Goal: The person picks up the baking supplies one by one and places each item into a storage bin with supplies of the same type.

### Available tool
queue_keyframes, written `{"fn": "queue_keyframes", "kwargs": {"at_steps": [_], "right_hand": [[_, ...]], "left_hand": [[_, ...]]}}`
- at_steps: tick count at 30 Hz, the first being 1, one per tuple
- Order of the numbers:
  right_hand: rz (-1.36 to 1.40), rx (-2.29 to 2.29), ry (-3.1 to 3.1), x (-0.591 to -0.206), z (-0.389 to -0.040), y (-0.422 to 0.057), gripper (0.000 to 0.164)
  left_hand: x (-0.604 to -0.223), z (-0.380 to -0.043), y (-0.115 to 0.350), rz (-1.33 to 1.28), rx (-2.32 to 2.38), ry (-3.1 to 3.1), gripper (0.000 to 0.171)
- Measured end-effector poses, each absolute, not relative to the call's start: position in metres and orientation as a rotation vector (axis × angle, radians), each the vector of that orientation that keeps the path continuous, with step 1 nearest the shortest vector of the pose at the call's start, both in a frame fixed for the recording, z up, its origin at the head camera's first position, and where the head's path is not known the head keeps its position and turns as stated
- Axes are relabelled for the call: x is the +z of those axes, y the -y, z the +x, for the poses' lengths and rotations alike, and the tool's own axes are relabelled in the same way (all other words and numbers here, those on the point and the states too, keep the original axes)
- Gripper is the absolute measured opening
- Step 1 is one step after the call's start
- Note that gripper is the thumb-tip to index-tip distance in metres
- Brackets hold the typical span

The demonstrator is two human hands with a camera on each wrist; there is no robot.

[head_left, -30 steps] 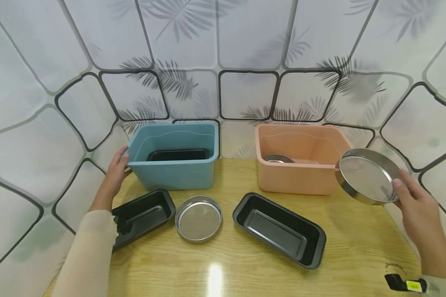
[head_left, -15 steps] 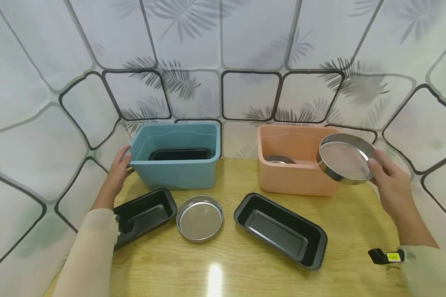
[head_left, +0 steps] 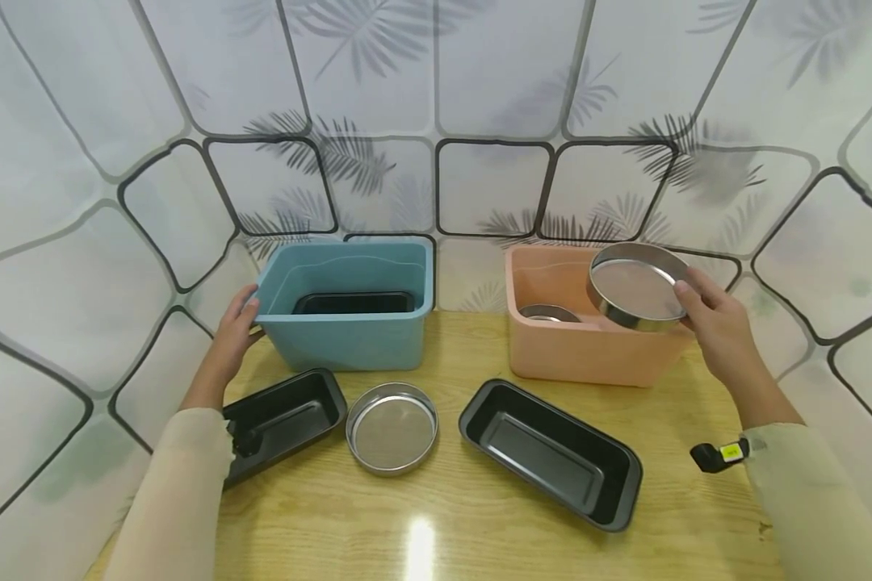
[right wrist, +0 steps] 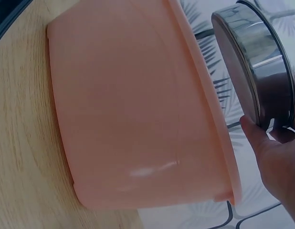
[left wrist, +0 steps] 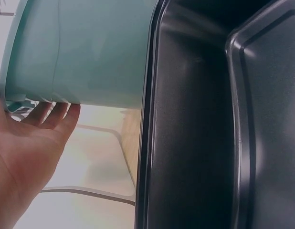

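Observation:
My right hand [head_left: 719, 323] pinches the near side of a round, shallow silver metal pan [head_left: 639, 286], thumb at its rim. The pan is held tilted above the right part of the peach bin [head_left: 589, 355]; in the right wrist view the pan [right wrist: 262, 57] hangs beside the bin's rim. Inside that bin, part of another round metal piece [head_left: 548, 313] shows. My left hand [head_left: 234, 331] grips the left rim of the blue bin [head_left: 341, 343]; its fingers [left wrist: 66, 119] hook under the rim in the left wrist view. A dark loaf pan [head_left: 356, 303] is inside the blue bin.
On the wooden table [head_left: 312, 524], a black loaf pan [head_left: 283, 420] lies at the left, partly behind the left forearm. A round metal pan [head_left: 392, 428] sits beside it, and another black loaf pan [head_left: 552, 452] lies at an angle to the right. Patterned fabric [head_left: 487, 186] stands behind.
My right hand has carried the round metal pan leftward and farther back, from the right of the peach bin to above it. The left hand stays on the blue bin's rim.

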State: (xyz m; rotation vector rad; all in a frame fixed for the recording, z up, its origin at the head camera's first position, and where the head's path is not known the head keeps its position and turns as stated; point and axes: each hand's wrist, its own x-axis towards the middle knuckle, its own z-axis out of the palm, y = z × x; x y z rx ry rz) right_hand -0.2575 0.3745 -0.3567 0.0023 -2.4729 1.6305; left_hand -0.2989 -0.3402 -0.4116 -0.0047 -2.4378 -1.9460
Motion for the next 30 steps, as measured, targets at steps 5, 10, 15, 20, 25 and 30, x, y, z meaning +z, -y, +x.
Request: {"fn": "queue_keyframes", "kwargs": {"at_steps": [5, 10, 15, 20, 25, 30], "right_hand": [[0.008, 1.643, 2.505, -0.355, -0.277, -0.362, 0.077], [0.089, 1.563, 2.578, -0.358, -0.297, -0.355, 0.073], [0.183, 1.496, 2.636, -0.358, -0.308, -0.344, 0.067], [0.279, 1.27, 2.731, -0.354, -0.319, -0.337, 0.067], [0.471, 0.849, 2.651, -0.358, -0.337, -0.337, 0.038], [0.475, 0.678, 2.7, -0.356, -0.343, -0.335, 0.037]], "left_hand": [[-0.414, -0.299, 0.342, -0.012, -1.928, 2.446, 0.065], [-0.413, -0.298, 0.342, -0.029, -1.962, 2.424, 0.065], [-0.405, -0.291, 0.338, -0.043, -2.008, 2.402, 0.064], [-0.414, -0.298, 0.344, -0.055, -1.979, 2.405, 0.067], [-0.413, -0.297, 0.342, -0.065, -1.982, 2.4, 0.067], [-0.413, -0.298, 0.342, -0.059, -1.978, 2.407, 0.067]]}}
